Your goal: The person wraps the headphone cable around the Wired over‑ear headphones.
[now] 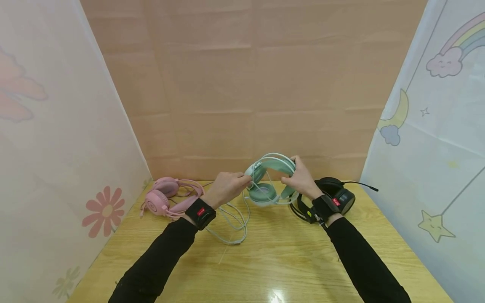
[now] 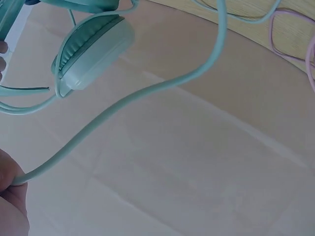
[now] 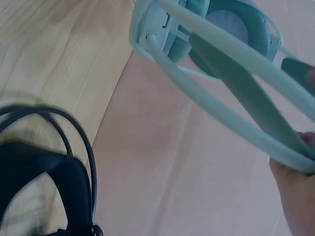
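A pair of mint green headphones (image 1: 262, 192) is held up at the back of the table in the head view. My right hand (image 1: 303, 180) grips its headband, thumb and fingers around the thin outer bands and padded strip (image 3: 246, 93) in the right wrist view. Between the fingertips of my left hand (image 1: 227, 187) is the headphones' green cable (image 2: 133, 98), pinched beside one ear cup (image 2: 98, 54). From there the cable hangs down and lies in loose loops on the wooden table (image 1: 288, 256).
Pink headphones (image 1: 157, 202) lie at the left, next to my left wrist. A black headset (image 1: 344, 200) with a boom microphone (image 1: 373, 188) lies at the right, partly behind my right wrist. A brown paper wall (image 1: 250, 92) closes off the back; patterned white sheets (image 1: 94, 105) flank both sides.
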`<state>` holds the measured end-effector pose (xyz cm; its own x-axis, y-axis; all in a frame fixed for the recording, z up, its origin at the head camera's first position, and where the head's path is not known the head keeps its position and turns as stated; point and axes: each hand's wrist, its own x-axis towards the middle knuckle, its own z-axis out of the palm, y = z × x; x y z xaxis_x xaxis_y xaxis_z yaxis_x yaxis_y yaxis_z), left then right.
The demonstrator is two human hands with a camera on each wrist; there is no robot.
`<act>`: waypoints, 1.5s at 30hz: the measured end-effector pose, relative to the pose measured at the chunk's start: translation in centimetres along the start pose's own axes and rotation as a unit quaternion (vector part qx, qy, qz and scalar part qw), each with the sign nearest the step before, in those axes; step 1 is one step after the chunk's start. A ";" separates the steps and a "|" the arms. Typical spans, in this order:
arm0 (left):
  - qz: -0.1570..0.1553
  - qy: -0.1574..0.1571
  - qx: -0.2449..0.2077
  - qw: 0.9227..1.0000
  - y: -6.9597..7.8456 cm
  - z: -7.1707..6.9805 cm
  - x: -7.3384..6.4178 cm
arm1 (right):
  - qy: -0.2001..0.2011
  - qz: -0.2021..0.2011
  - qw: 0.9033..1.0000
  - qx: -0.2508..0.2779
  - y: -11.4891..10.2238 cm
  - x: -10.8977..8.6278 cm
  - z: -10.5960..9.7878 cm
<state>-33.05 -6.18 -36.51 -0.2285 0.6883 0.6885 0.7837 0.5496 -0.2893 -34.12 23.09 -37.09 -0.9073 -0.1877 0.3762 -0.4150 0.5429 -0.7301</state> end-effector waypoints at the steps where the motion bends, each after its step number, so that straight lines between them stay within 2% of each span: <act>1: -0.001 0.001 0.001 1.000 0.0 0.0 0.0 | 0.004 -0.002 1.000 -0.006 0.0 0.0 0.1; 3: -0.002 0.002 0.001 1.000 0.0 -0.1 -0.1 | 0.028 -0.009 0.999 -0.016 0.0 0.0 0.2; 8: -0.003 0.008 -0.016 1.000 0.0 -0.2 0.0 | 0.129 -0.031 0.990 -0.047 0.1 0.2 0.4; 11: -0.006 0.018 -0.027 0.999 -0.2 -0.4 0.2 | 0.148 -0.020 0.988 -0.049 0.2 0.1 0.4; 18: -0.003 0.032 -0.040 0.999 -0.6 -0.8 0.6 | 0.121 0.022 0.992 -0.015 0.3 -0.1 0.1; 23: -0.017 0.033 -0.042 0.998 -0.9 -1.0 0.7 | 0.091 0.040 0.995 0.021 0.3 -0.1 -0.3; 26: -0.021 0.033 -0.040 0.998 -1.0 -1.0 0.8 | 0.085 0.033 0.996 0.018 0.2 0.0 -0.3; 32: -0.008 0.035 -0.036 0.999 -0.8 -1.2 0.9 | 0.089 0.008 0.996 0.024 0.3 -0.2 -0.4; 39: -0.022 0.023 -0.050 0.998 -1.3 -1.2 1.1 | 0.053 -0.005 0.998 0.023 0.4 -0.3 -0.8; 42: -0.030 0.017 -0.058 0.998 -1.4 -1.1 1.2 | 0.032 0.004 0.997 0.064 0.6 -0.2 -0.8; 45: -0.042 0.012 -0.073 0.996 -1.7 -1.2 1.2 | 0.006 0.022 0.992 0.125 0.7 -0.2 -0.9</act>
<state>-33.98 -6.83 -34.43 -0.2846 0.6302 0.7224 0.8380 0.5295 -0.1317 -34.18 24.27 -37.13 -0.9243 -0.1581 0.3473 -0.3810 0.3295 -0.8639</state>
